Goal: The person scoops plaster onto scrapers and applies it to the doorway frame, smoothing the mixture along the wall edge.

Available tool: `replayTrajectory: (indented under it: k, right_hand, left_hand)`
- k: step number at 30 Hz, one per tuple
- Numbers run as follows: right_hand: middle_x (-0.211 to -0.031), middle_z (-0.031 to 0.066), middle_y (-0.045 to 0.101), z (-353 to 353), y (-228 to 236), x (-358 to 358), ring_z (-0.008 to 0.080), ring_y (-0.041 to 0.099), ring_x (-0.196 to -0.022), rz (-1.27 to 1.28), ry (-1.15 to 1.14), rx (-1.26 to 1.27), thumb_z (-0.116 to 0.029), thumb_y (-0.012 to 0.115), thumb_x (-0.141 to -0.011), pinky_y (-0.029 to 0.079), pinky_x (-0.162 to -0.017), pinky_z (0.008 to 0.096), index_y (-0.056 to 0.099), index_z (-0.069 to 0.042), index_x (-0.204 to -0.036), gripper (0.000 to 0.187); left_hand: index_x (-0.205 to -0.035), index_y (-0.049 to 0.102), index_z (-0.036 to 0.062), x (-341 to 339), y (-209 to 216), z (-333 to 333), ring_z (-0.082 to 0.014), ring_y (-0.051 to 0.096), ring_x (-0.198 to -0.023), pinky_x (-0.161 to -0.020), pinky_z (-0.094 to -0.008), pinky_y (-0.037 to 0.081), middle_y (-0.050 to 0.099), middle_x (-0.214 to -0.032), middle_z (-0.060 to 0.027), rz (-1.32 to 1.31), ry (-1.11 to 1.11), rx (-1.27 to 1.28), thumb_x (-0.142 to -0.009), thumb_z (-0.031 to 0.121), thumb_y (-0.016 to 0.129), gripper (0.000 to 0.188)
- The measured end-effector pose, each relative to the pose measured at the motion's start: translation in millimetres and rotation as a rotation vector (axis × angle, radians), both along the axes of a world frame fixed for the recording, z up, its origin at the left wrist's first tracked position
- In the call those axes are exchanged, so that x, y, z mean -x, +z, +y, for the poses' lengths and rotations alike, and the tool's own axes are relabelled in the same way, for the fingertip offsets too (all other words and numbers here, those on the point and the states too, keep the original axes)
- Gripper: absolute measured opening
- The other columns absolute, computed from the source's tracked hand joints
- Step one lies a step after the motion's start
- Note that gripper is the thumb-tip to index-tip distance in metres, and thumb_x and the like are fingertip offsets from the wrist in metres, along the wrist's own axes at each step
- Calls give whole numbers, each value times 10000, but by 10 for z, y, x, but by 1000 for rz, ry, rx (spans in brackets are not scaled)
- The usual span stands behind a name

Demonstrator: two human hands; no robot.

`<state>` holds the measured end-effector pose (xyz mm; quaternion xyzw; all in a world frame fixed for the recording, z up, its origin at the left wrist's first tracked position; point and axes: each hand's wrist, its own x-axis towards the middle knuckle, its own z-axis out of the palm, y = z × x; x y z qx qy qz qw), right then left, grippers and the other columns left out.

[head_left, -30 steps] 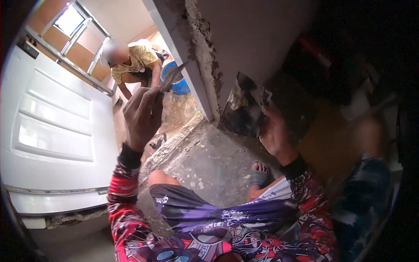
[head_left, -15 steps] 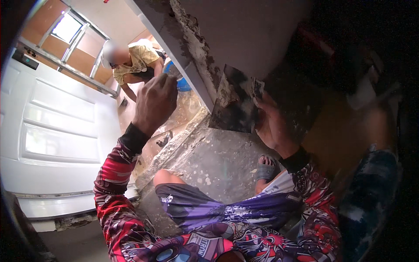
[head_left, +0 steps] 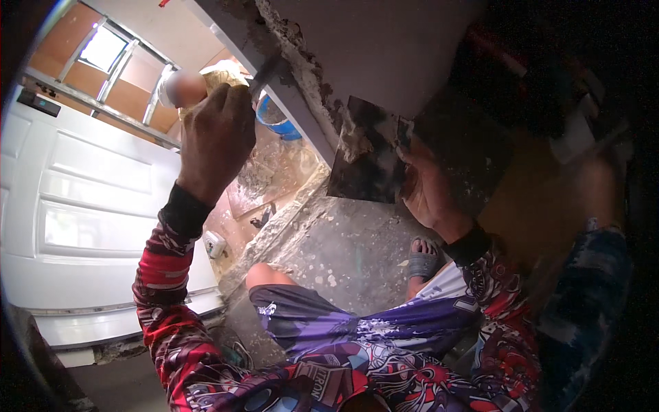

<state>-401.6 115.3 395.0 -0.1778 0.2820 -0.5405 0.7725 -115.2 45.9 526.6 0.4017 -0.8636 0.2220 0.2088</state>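
Observation:
My left hand (head_left: 218,141) is raised at the upper left, its fingers closed round a small trowel (head_left: 271,73). The trowel's grey blade is blurred and points to the white edge of the wall (head_left: 298,113); whether they touch I cannot tell. My right hand (head_left: 431,182) grips a dark, flat square board (head_left: 364,180) by its right side. A lump of wet mortar (head_left: 353,143) lies on the board's left part. Just beyond the board runs a rough, broken strip of mortar (head_left: 302,51) along the wall.
A white panelled door (head_left: 96,206) stands at the left. Past the wall edge are a blue bucket (head_left: 287,130) and another person (head_left: 230,74), partly behind my left hand. A second person's blue sleeve (head_left: 587,295) is close on my right. Speckled concrete floor (head_left: 329,254) lies below.
My left hand has shifted left and slightly down, and the trowel blade now shows beside it. The board in my right hand has barely moved. More of the blue bucket is visible.

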Motion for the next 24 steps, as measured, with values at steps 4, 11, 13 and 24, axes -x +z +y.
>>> replayTrajectory:
  k: [4,11,13,24]
  right_hand:
    - [-1208,13,655,-15,-30,47,111,653,-1032,-49,79,29,-135,582,-957,561,-770,244,547,-117,-1318,363]
    - [-1241,26,637,-16,-74,36,150,635,-1087,-35,11,33,-142,597,-944,552,-863,307,549,-94,-1306,368]
    - [-1250,32,631,-10,-30,24,157,626,-1110,-37,26,45,-135,592,-942,543,-899,325,548,-90,-1305,368]
    - [-1208,35,642,20,47,17,157,649,-1059,-7,69,33,-112,567,-939,567,-848,321,535,-110,-1317,379]
  left_hand:
    - [-829,527,47,64,259,34,-317,606,-621,-556,-399,495,538,-741,-118,7,-51,77,-843,90,672,153]
    - [-849,529,55,51,633,6,-287,634,-620,-527,-376,507,552,-743,-97,-146,-3,186,-824,61,680,154]
    - [-851,528,54,43,734,-16,-296,640,-631,-539,-372,519,563,-746,-99,-205,-8,247,-830,50,667,140]
    - [-944,618,72,-131,1330,-125,-198,691,-723,-610,-289,573,663,-851,-78,-515,-11,466,-841,52,704,136]
